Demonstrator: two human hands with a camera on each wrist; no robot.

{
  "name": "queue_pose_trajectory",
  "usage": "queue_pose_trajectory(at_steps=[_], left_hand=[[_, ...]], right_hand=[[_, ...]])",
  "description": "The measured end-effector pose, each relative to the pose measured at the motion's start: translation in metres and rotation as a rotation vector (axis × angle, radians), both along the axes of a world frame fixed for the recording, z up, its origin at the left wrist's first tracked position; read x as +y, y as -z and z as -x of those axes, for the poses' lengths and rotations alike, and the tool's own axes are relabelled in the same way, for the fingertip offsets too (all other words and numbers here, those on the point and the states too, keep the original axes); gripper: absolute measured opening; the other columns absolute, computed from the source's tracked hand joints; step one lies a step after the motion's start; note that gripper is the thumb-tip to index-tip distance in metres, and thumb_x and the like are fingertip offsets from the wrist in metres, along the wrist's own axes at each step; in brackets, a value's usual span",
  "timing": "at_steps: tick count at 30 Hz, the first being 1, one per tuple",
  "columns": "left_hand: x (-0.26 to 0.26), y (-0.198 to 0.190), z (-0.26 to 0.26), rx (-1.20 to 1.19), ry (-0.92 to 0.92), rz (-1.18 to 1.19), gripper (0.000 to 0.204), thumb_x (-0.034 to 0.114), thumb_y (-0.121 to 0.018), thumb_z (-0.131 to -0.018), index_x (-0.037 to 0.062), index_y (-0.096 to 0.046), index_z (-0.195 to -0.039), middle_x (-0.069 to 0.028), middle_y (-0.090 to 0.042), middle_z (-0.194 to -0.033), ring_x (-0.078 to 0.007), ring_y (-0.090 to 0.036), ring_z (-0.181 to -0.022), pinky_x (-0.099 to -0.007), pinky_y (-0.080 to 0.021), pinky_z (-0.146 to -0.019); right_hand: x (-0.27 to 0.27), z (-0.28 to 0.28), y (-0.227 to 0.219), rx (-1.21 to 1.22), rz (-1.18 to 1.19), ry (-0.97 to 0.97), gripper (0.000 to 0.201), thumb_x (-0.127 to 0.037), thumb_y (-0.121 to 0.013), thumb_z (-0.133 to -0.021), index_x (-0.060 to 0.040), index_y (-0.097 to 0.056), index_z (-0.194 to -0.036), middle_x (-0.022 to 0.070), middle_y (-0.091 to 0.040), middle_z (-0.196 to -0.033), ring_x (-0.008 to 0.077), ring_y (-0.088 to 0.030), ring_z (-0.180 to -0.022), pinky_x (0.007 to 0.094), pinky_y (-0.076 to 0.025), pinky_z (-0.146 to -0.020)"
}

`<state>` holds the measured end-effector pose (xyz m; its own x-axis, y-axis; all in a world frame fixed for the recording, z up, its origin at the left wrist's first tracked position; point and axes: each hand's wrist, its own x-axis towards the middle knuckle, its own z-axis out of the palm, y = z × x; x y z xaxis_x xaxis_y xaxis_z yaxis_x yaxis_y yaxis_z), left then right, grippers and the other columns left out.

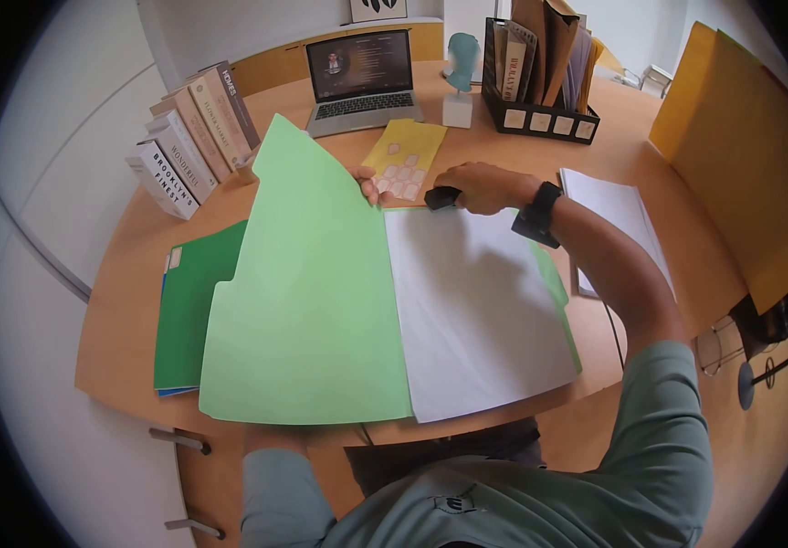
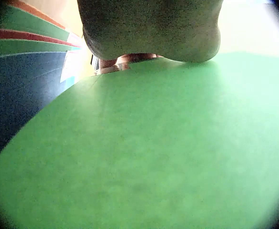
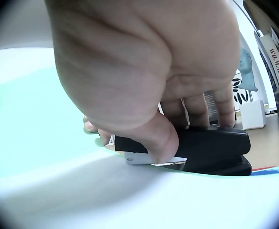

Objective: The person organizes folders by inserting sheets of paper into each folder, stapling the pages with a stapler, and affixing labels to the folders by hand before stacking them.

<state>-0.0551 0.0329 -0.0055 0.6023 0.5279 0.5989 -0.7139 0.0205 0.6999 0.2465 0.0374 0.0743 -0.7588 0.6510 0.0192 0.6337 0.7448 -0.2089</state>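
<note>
Nearest: grey-green shirt [image 1: 522,507], small round line emblem on it, lettering too small to read. Then the green folder [image 1: 312,301], open on the worktop [image 1: 111,301]; left flap raised, white sheets [image 1: 476,310] lying over the right side. No writing seen on either.

Far edge of sheets: black stapler [image 1: 442,196], inside the right hand [image 1: 485,187]. Grip closed on it: thumb low on the near side by the silver strip, fingers over the far side. Long axis roughly left-right, along the sheets' far edge; silver-strip end points left, toward the left hand [image 1: 369,184]. Right hand nearer, already in contact; left fingertips just beside the stapler's left end. Left grip curled at the folder's far edge near the fold, holding it; part hidden by the flap. No brand legible on the stapler. Black watch [image 1: 538,215] on right wrist, face unreadable.

Beyond the folder: yellow envelope [image 1: 426,139] with pale labels, text not legible. Left: upright books [image 1: 179,155], spines "BROOKLYN'S FINEST", "WONDERFUL", "FLOWER MARKET". Behind: open laptop [image 1: 362,73], screen text too small. Right of it: teal bust [image 1: 462,59] on white block, then black file holder [image 1: 540,123], blank-looking front labels; one spine inside reads "WOMAN'S" in right wrist view.
</note>
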Motion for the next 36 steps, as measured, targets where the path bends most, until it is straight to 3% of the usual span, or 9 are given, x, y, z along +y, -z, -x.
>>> queue_pose_trajectory(at_steps=[7, 10, 16, 19, 20, 22, 23, 26, 36], left_hand=[[0.005, 0.002, 0.001, 0.011, 0.015, 0.02, 0.047, 0.027, -0.048, -0.103, -0.0029, -0.049, -0.139, -0.0127, -0.063, -0.11, -0.0259, -0.058, -0.111, -0.0437, -0.027, -0.122], [0.007, 0.005, 0.003, 0.012, 0.025, 0.035, 0.048, 0.027, -0.048, -0.103, -0.003, -0.049, -0.139, -0.0127, -0.063, -0.11, -0.0258, -0.058, -0.111, -0.0435, -0.027, -0.122], [0.009, 0.015, 0.006, 0.018, 0.028, 0.056, 0.048, 0.027, -0.048, -0.102, -0.0031, -0.048, -0.14, -0.0125, -0.064, -0.111, -0.0256, -0.058, -0.112, -0.0429, -0.027, -0.122], [0.003, 0.019, 0.004, -0.01, -0.037, 0.046, 0.048, 0.027, -0.048, -0.102, -0.0032, -0.047, -0.14, -0.0121, -0.064, -0.112, -0.0254, -0.058, -0.113, -0.0422, -0.026, -0.122], [0.002, 0.016, 0.006, 0.001, -0.004, 0.077, 0.049, 0.027, -0.048, -0.103, -0.0038, -0.046, -0.141, -0.0142, -0.063, -0.114, -0.0291, -0.057, -0.116, -0.0427, -0.032, -0.118], [0.001, 0.011, 0.008, 0.027, 0.071, 0.139, 0.051, 0.028, -0.047, -0.103, -0.0049, -0.042, -0.142, -0.0183, -0.061, -0.116, -0.0366, -0.055, -0.123, -0.0437, -0.046, -0.109], [0.003, 0.013, 0.008, 0.034, 0.073, 0.133, 0.051, 0.028, -0.047, -0.103, -0.005, -0.042, -0.141, -0.0182, -0.061, -0.116, -0.0366, -0.055, -0.123, -0.0436, -0.046, -0.109], [0.008, 0.018, 0.007, 0.039, 0.073, 0.124, 0.05, 0.028, -0.047, -0.103, -0.0054, -0.043, -0.141, -0.0182, -0.061, -0.115, -0.0365, -0.055, -0.122, -0.0431, -0.046, -0.109], [0.021, 0.028, 0.01, 0.029, 0.044, 0.064, 0.049, 0.026, -0.048, -0.103, -0.0066, -0.044, -0.139, -0.0181, -0.062, -0.114, -0.0363, -0.056, -0.121, -0.0415, -0.047, -0.108]], right_hand=[[-0.003, 0.002, 0.004, 0.04, -0.022, -0.019, 0.047, 0.006, -0.053, -0.078, -0.0078, -0.065, -0.121, 0.0178, -0.067, -0.116, 0.0381, -0.061, -0.11, 0.044, -0.048, -0.093], [-0.001, 0.003, 0.008, 0.03, -0.022, -0.041, 0.048, 0.006, -0.054, -0.079, -0.0047, -0.062, -0.125, 0.0182, -0.064, -0.12, 0.0382, -0.059, -0.113, 0.0435, -0.047, -0.095], [-0.035, -0.001, 0.008, 0.287, -0.362, -0.103, 0.052, 0.0, -0.064, -0.082, 0.0045, -0.051, -0.133, 0.0227, -0.058, -0.127, 0.0409, -0.055, -0.118, 0.0439, -0.045, -0.101], [-0.092, -0.001, -0.003, 0.235, -0.02, -0.19, 0.058, -0.012, -0.071, -0.086, 0.0053, -0.048, -0.136, 0.0249, -0.054, -0.134, 0.0397, -0.049, -0.128, 0.043, -0.042, -0.106], [-0.107, -0.002, 0.001, 0.202, 0.101, -0.225, 0.061, -0.016, -0.072, -0.087, 0.0054, -0.047, -0.137, 0.0254, -0.052, -0.138, 0.0389, -0.046, -0.132, 0.0422, -0.041, -0.109], [-0.128, -0.005, 0.016, 0.124, -0.044, -0.357, 0.068, -0.027, -0.07, -0.089, 0.0066, -0.042, -0.141, 0.0251, -0.044, -0.147, 0.0375, -0.04, -0.139, 0.0415, -0.037, -0.114], [-0.135, -0.006, 0.023, 0.078, -0.021, -0.33, 0.073, -0.035, -0.066, -0.092, 0.0075, -0.037, -0.144, 0.024, -0.038, -0.152, 0.0365, -0.034, -0.143, 0.0419, -0.032, -0.118], [-0.137, -0.008, 0.035, 0.036, -0.043, -0.321, 0.075, -0.039, -0.062, -0.094, 0.0071, -0.034, -0.146, 0.0236, -0.036, -0.153, 0.0364, -0.032, -0.144, 0.0426, -0.03, -0.119], [-0.132, -0.003, 0.037, 0.046, -0.048, -0.302, 0.073, -0.04, -0.059, -0.096, 0.0074, -0.034, -0.145, 0.0238, -0.037, -0.152, 0.0356, -0.033, -0.144, 0.0422, -0.03, -0.118]])
